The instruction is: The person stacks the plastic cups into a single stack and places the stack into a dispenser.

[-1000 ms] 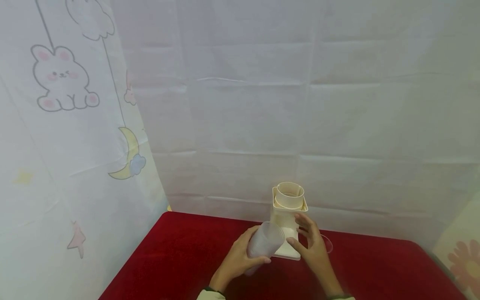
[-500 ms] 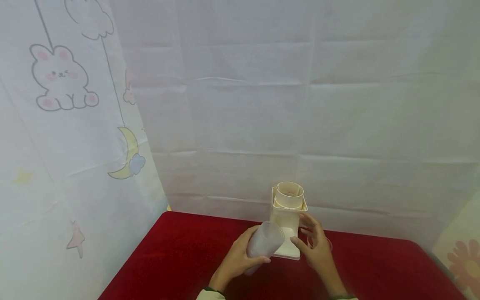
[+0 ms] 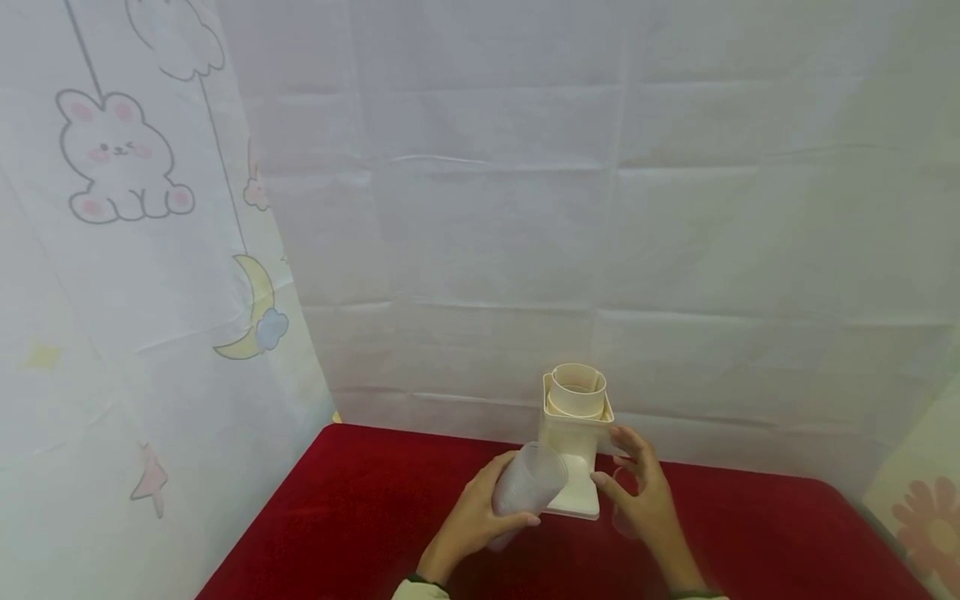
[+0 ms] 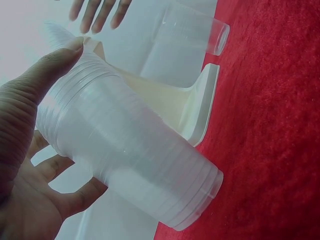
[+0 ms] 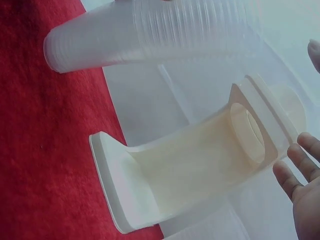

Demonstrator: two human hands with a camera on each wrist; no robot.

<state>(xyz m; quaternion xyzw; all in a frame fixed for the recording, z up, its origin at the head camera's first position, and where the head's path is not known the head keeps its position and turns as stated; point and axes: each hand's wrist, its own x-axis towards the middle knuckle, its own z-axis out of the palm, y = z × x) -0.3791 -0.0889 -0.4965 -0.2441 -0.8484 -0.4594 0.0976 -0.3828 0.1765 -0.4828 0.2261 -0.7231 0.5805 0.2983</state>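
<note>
My left hand [image 3: 471, 518] grips a tilted stack of clear plastic cups [image 3: 529, 482], thumb on one side and fingers round the other. In the left wrist view the nested cups [image 4: 125, 135] point their bases down to the right. Just behind the stack stands a cream cup dispenser [image 3: 567, 437] with a round collar on top and a flat foot below. To its right, my right hand [image 3: 647, 492] holds nothing, its fingers loosely bent and apart. Beyond the dispenser in the left wrist view is a clear plastic cup [image 4: 187, 32], partly hidden by my right hand in the head view.
A red cloth [image 3: 390, 483] covers the table, whose rounded back corners show. A pale creased backdrop [image 3: 480, 250] rises close behind the dispenser. On the left hangs a sheet printed with a rabbit [image 3: 123, 162] and a moon.
My right hand has shifted to the right, away from the dispenser, showing more of its foot. The left hand and the stack of cups stay nearly still.
</note>
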